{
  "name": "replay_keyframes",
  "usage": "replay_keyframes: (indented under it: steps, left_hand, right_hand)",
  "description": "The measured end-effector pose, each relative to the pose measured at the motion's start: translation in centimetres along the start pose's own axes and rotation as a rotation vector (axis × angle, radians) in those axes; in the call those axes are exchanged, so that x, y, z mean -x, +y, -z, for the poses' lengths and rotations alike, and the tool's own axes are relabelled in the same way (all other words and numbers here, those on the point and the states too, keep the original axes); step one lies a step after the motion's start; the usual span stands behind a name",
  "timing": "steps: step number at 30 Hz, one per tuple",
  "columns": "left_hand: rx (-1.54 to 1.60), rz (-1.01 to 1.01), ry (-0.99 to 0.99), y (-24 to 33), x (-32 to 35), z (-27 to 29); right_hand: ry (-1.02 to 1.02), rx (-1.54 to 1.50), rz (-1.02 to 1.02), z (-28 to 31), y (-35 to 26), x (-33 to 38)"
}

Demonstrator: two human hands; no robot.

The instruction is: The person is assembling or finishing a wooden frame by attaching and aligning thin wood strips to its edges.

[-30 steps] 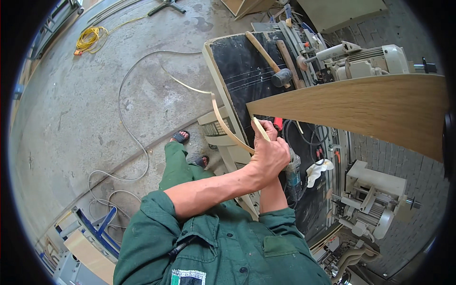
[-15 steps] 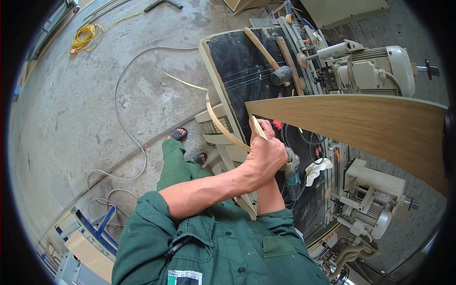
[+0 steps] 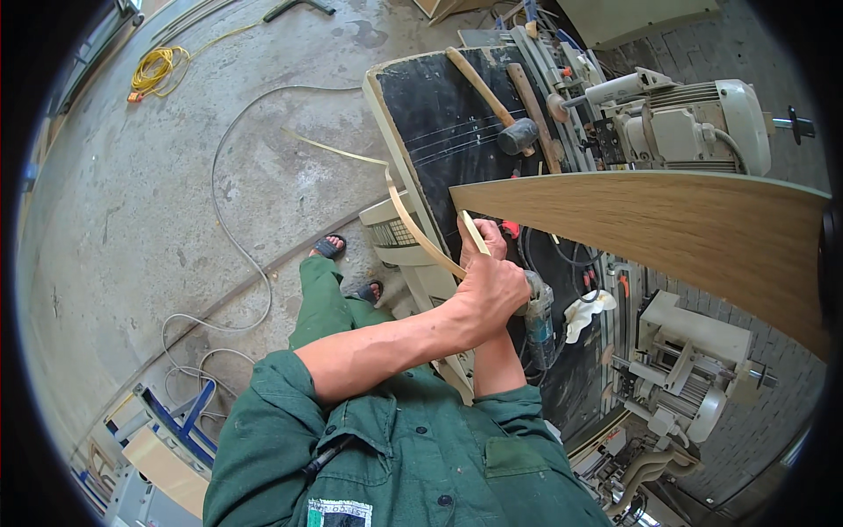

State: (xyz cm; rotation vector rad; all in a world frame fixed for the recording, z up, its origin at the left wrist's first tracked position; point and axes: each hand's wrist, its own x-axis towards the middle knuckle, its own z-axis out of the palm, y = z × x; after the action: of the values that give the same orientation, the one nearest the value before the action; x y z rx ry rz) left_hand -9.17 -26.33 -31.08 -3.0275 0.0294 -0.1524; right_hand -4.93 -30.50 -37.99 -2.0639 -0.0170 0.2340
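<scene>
Beyond the green shirt (image 3: 439, 461), the left hand (image 3: 493, 290) is closed around a pale strip (image 3: 475, 234), whose short end points up between the two hands while a long tail, seemingly the same piece, curves away leftward past the edge of the counter (image 3: 420, 92). The right hand (image 3: 488, 235) curls behind that short end; its fingertips are hidden, so I cannot tell whether it pinches. Compared with a second ago, the wide wooden board (image 3: 650, 215) sits lower at its right end and shows more of its pale upper edge, while the hands look nearly unchanged: the hold on the strip seems steady as the board's angle shifts. Farther along lie a mallet (image 3: 518, 137), then a cream motor (image 3: 672, 133), and across the floor a yellow cable coil (image 3: 158, 72).
</scene>
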Motion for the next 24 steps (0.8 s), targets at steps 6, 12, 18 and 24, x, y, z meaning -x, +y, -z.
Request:
replay_keyframes:
  steps: [6,12,18,24]
  left_hand:
    - [-0.12,0.106,0.082,1.8,0.0,-3.1]
    - [0.08,0.057,0.087,1.3,0.0,-1.4]
    - [-0.261,0.05,0.076,1.6,-0.7,-3.9]
    - [-0.457,0.096,0.147,2.3,-1.4,-7.2]
  right_hand:
    - [-0.084,0.076,0.079,0.7,-0.2,0.2]
    - [0.019,0.229,0.197,0.6,-0.8,1.1]
    - [0.379,0.551,0.698,-0.9,-2.3,1.2]
    - [0.224,0.439,0.59,-1.2,-3.5,0.9]
